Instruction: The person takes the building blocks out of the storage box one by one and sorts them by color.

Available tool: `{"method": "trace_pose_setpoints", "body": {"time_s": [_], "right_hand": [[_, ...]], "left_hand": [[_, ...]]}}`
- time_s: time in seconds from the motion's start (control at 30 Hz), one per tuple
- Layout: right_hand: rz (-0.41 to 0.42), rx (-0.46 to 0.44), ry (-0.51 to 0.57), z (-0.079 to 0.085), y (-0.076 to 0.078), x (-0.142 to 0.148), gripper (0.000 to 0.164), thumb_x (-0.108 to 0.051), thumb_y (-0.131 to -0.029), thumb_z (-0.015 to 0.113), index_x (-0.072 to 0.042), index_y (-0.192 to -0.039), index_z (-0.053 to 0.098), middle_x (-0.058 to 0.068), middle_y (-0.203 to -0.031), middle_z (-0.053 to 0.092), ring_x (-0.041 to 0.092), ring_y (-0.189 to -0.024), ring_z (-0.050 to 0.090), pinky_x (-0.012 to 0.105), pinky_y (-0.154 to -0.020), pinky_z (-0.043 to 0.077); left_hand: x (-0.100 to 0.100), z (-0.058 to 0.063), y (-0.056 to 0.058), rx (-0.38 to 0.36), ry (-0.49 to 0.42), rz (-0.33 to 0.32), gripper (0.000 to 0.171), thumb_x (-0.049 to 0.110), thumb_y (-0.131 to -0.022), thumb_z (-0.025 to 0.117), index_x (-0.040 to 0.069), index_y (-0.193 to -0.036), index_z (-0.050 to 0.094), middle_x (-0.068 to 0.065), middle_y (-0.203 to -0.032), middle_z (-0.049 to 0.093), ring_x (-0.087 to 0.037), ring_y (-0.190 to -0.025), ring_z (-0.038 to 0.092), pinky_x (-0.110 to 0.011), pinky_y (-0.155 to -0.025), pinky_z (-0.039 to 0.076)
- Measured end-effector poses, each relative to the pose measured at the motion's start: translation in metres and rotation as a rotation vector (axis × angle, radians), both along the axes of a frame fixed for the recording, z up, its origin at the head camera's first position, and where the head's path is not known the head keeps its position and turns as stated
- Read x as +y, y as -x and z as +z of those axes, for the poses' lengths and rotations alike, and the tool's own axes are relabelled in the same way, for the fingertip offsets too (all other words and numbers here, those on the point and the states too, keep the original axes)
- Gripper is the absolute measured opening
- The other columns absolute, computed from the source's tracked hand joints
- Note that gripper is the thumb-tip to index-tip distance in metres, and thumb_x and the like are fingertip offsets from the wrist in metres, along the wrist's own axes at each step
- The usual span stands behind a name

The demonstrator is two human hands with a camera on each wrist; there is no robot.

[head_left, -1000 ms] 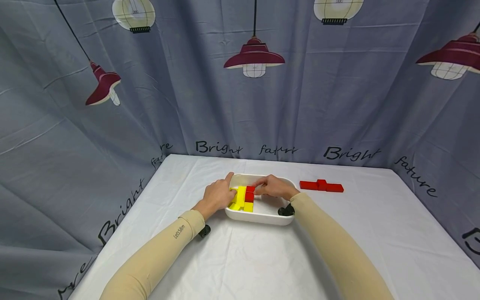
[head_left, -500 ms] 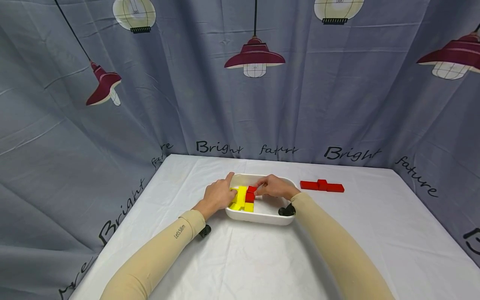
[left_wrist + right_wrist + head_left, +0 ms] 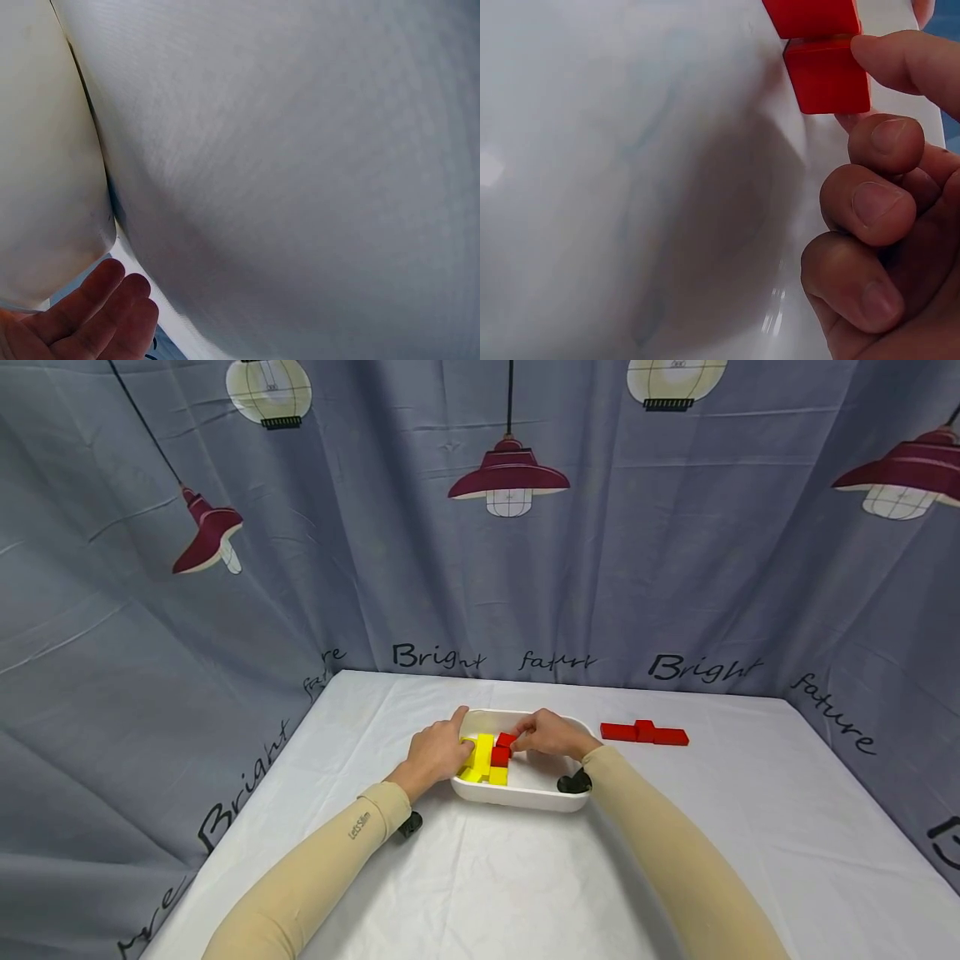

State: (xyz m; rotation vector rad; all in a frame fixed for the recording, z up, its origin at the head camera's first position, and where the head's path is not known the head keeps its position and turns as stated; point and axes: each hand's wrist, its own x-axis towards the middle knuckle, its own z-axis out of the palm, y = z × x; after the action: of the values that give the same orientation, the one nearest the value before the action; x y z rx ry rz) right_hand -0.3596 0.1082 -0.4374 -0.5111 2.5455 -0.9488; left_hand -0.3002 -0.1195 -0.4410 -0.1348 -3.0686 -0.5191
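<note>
A white tray [image 3: 547, 800] stands on the table with yellow blocks [image 3: 483, 752] and red blocks at its left end. My left hand [image 3: 437, 748] holds the tray's left side, thumb inside beside the yellow blocks. In the left wrist view, the other fingers [image 3: 101, 307] lie along the outer wall. My right hand [image 3: 551, 732] reaches over the far side and pinches the farther red block [image 3: 506, 740], which sits slightly turned. In the right wrist view, a fingertip is on the edge of that red block [image 3: 829, 79], beside another red block [image 3: 810, 15]. The remaining fingers are curled.
A row of red blocks [image 3: 643, 732] lies on the white-covered table [image 3: 495, 877], right of the tray. Black wrist devices show under the left forearm [image 3: 409, 824] and at the right wrist [image 3: 574, 781]. A grey patterned curtain [image 3: 510, 585] hangs behind the table.
The farther red block has shifted slightly right and turned away from the yellow blocks, with the right fingers on it. The left hand and tray hold their place.
</note>
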Motion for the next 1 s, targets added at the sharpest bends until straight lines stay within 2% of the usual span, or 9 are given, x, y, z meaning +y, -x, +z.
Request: {"method": "trace_pose_setpoints", "body": {"time_s": [0.33,0.8,1.0], "right_hand": [[-0.025,-0.003,-0.012,-0.002,0.001,0.003,0.034,-0.031,-0.085,0.077,-0.015,-0.115,0.075,0.001,-0.099,0.068,0.021,-0.088,0.055,0.03,-0.074,0.042],[-0.031,0.002,-0.041,0.003,-0.002,0.0,0.023,-0.03,-0.084,0.076,-0.016,-0.102,0.075,0.002,-0.096,0.066,0.022,-0.09,0.054,0.032,-0.075,0.041],[0.001,0.023,-0.045,0.011,0.001,0.003,0.022,-0.026,-0.084,0.075,-0.014,-0.102,0.076,0.002,-0.079,0.059,0.021,-0.085,0.053,0.031,-0.072,0.04]], "left_hand": [[0.001,0.001,0.001,0.001,0.006,-0.006,0.068,0.035,-0.096,0.055,0.02,-0.158,0.032,-0.011,-0.127,0.068,-0.024,-0.089,0.065,-0.045,-0.082,0.055],[0.001,0.001,0.0,-0.002,0.0,-0.004,0.068,0.035,-0.096,0.055,0.02,-0.158,0.032,-0.012,-0.125,0.069,-0.023,-0.084,0.062,-0.044,-0.08,0.054],[0.001,0.001,0.0,-0.009,0.006,0.0,0.068,0.035,-0.096,0.055,0.02,-0.158,0.031,-0.012,-0.127,0.068,-0.023,-0.085,0.062,-0.044,-0.08,0.055]]}}
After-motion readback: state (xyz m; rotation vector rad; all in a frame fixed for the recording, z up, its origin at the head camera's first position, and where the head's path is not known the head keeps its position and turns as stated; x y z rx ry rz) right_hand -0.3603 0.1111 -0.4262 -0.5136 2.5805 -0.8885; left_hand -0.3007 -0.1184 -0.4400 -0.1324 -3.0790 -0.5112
